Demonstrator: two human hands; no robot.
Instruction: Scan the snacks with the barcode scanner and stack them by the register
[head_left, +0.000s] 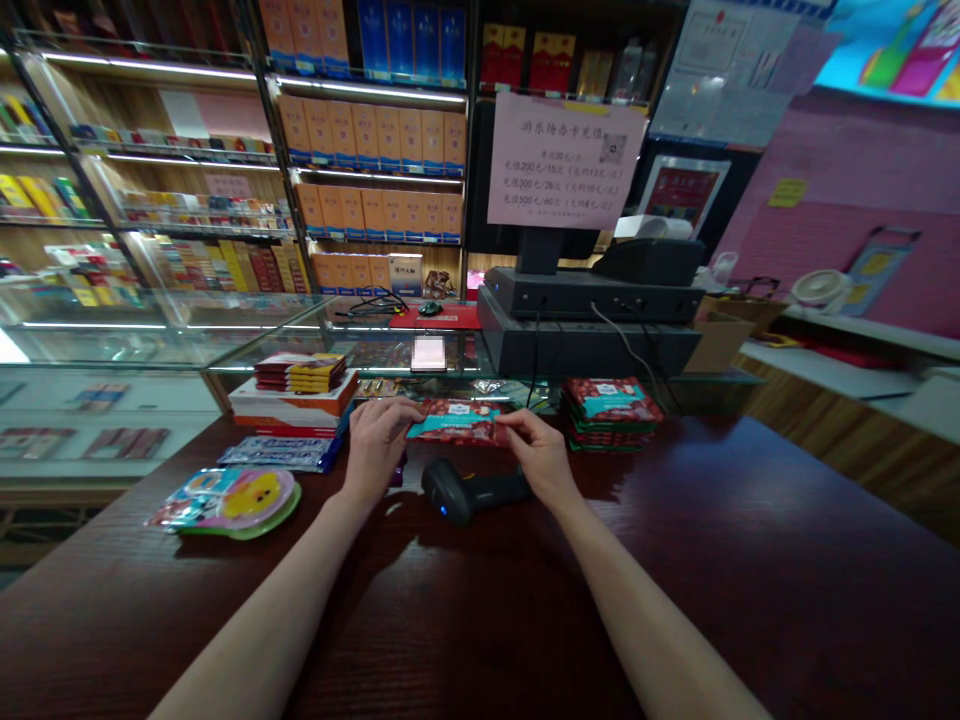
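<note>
Between my two hands is a red and teal snack packet [459, 424], gripped at both ends. My left hand [381, 445] pinches its left end, and my right hand [541, 452] pinches the right end. Just below the packet, a black barcode scanner [472, 490] with a small blue light lies on the dark wooden counter [450, 620]. To the right sits a stack of similar red and teal packets [611, 412]. A small purple item [399, 470] shows partly behind my left hand; I cannot make out what it is.
At the left stand white-orange boxes [292, 402] topped with small red and yellow packs [300, 372]. Blue-silver packets [281, 452] and a colourful blister pack [229, 500] lie nearer. Behind are a glass display case [360, 345], a black cash register [592, 310] and shelves of boxes [375, 130].
</note>
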